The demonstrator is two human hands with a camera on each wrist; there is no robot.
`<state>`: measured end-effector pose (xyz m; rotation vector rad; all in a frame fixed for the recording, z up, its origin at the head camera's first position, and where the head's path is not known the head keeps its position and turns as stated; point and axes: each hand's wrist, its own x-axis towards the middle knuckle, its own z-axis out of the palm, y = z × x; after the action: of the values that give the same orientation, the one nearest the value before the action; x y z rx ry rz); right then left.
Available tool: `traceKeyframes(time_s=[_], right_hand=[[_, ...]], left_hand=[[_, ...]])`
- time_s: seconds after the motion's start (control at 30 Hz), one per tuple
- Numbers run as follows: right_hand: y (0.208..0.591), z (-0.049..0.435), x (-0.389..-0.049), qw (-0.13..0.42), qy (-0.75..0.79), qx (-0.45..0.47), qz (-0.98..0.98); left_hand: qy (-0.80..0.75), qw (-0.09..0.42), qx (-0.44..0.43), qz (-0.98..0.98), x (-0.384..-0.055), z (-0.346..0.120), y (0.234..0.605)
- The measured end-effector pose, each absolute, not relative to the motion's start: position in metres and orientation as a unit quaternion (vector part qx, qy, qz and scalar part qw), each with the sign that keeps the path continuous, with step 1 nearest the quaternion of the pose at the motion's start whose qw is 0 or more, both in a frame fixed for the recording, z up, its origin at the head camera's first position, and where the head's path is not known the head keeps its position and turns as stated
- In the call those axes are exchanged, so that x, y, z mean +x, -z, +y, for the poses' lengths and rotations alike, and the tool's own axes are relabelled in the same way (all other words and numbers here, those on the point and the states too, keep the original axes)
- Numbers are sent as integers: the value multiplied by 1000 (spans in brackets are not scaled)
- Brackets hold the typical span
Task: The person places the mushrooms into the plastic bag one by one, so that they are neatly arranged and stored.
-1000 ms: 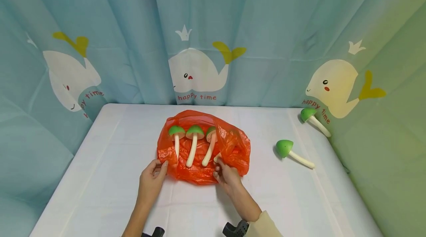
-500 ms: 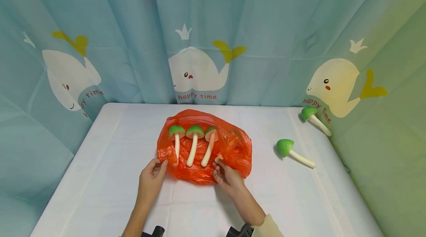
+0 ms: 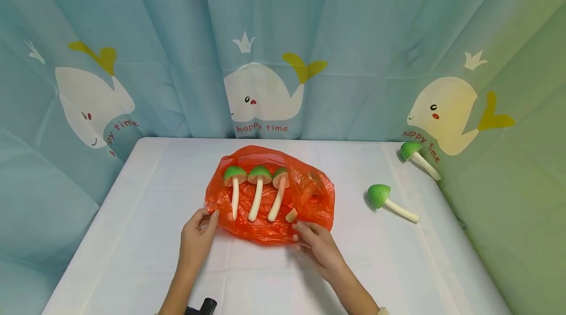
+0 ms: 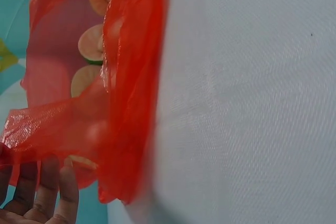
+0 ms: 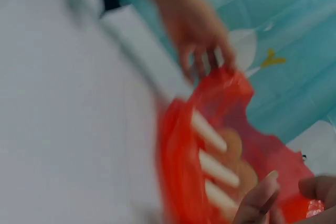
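A red plastic bag (image 3: 265,234) lies spread on the table with its mouth toward me. Three toy mushrooms with green caps and pale stems lie side by side in it, the middle mushroom (image 3: 256,202) among them. At their right a pale stem end (image 3: 292,215) shows; red plastic covers whatever joins it. My left hand (image 3: 196,236) pinches the bag's left edge between thumb and fingers. My right hand (image 3: 320,246) is at the bag's front right edge, just below the stem end. In the right wrist view, its thumb and fingers (image 5: 260,198) stand apart, with nothing held between them.
To the right lie two more green-capped mushrooms, a nearer mushroom (image 3: 391,203) and a farther mushroom (image 3: 419,160) by the curtain. White cloth covers the table (image 3: 132,256). A blue curtain (image 3: 353,35) with printed whales hangs behind and at the sides.
My right hand has let go of the pale stem end and drawn back right and toward me. My left hand has shifted slightly left, pulling the bag's edge outward.
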<state>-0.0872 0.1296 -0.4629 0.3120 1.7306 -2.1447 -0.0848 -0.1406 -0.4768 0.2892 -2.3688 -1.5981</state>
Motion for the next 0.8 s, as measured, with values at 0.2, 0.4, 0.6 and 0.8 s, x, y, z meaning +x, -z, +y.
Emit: traceKeyframes(time_s=[0.2,0.4,0.6,0.8], right_hand=[[464,172,-89,64,640,97,760],[469,235,-100,-48,520,120,844],[462,295,-97,-134,308,112,935],[464,345,-100,-70,217,117,967]], left_hand=[[558,125,110,-813,-84,-142,475],[558,144,101,-811,-87,-145,474],[564,163,101,-803,-90,-150,471],[587,168,100,-786,-89,-156,466]])
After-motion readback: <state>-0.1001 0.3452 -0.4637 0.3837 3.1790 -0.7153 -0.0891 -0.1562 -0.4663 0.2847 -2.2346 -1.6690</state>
